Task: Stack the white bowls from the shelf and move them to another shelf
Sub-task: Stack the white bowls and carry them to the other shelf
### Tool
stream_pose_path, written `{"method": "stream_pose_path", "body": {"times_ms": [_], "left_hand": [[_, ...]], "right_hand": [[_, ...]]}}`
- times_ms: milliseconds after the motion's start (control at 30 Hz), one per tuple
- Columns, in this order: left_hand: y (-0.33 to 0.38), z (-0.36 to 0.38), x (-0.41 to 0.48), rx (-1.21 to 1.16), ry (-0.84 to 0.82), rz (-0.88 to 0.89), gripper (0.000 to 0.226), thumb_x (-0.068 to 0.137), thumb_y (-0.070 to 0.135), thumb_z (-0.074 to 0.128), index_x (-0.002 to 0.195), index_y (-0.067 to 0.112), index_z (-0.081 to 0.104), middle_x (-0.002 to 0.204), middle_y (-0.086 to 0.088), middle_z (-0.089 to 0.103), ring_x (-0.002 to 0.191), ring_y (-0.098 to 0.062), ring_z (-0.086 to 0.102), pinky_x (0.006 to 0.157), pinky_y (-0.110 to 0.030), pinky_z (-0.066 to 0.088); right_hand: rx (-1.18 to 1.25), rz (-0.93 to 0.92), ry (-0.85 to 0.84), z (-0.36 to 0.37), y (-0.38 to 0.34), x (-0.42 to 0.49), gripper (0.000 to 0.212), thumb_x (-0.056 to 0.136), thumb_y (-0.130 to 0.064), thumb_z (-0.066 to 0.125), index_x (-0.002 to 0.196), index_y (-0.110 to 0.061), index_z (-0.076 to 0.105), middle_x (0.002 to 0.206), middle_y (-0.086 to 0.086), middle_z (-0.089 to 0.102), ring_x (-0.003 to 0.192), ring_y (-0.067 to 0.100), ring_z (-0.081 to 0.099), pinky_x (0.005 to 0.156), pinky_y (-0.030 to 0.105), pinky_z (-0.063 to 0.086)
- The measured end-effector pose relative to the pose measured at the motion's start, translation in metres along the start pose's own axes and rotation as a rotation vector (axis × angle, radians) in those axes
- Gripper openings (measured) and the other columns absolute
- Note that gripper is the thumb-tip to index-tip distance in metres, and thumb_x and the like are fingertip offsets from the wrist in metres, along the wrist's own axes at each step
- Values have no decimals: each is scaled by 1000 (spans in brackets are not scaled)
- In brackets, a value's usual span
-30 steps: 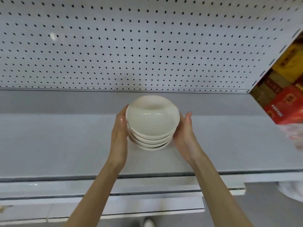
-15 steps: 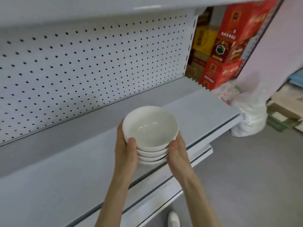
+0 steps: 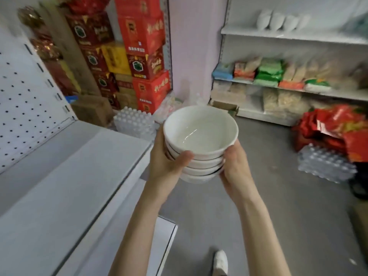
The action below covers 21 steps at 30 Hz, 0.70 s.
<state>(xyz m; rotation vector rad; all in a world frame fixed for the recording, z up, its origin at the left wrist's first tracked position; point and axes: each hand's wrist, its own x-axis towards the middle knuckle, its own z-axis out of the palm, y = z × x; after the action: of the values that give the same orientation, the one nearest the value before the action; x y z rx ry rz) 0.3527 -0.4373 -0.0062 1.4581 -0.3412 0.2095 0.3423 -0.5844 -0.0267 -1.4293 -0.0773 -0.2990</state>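
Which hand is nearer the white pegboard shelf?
Left. The left hand grips the bowl stack right beside the shelf; the right hand holds the stack's far side, above the floor.

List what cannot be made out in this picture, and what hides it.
Head view:
Fingers of the left hand and right hand: behind the stack of white ceramic bowls.
Lower bowls' insides: covered by the top bowl.
White bowls on the far shelf: blurred, count unsure.
Print on the red cardboard boxes: blurred.
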Motion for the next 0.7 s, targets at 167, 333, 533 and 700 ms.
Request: {"method": "stream_pose_path", "body": {"times_ms": [167, 333, 533, 700], "left_hand": [[-40, 119, 85, -66, -145, 30, 109, 58, 74, 70, 136, 3, 40, 132, -8, 56, 121, -11, 55, 98, -24, 46], [-69, 216, 162, -105, -223, 7, 109, 58, 75, 68, 137, 5, 40, 130, 1, 57, 121, -7, 54, 98, -21, 44], [-121, 310, 265, -129, -292, -22, 97, 54, 80, 66, 126, 18, 46, 118, 10, 61, 110, 0, 59, 90, -17, 46], [-180, 381, 373, -161, -329, -5, 88, 58, 79, 65, 124, 24, 48, 117, 15, 63, 110, 3, 59, 88, -14, 46]], "right_hand": [[-68, -33, 107, -112, -14, 77, 98, 56, -84, 61, 133, -25, 47, 131, -3, 60, 125, 17, 53, 108, 43, 41], [-121, -29, 184, -202, -24, 150, 106, 59, -83, 60, 138, -15, 44, 129, -4, 61, 122, 12, 55, 102, 30, 46], [-94, -44, 288, -286, -3, 248, 98, 64, -79, 61, 137, -15, 44, 133, 1, 58, 125, 17, 53, 106, 39, 42], [-182, -99, 356, -351, 19, 361, 92, 62, -84, 55, 130, -22, 47, 121, -14, 62, 116, 1, 57, 92, 15, 44]]}}
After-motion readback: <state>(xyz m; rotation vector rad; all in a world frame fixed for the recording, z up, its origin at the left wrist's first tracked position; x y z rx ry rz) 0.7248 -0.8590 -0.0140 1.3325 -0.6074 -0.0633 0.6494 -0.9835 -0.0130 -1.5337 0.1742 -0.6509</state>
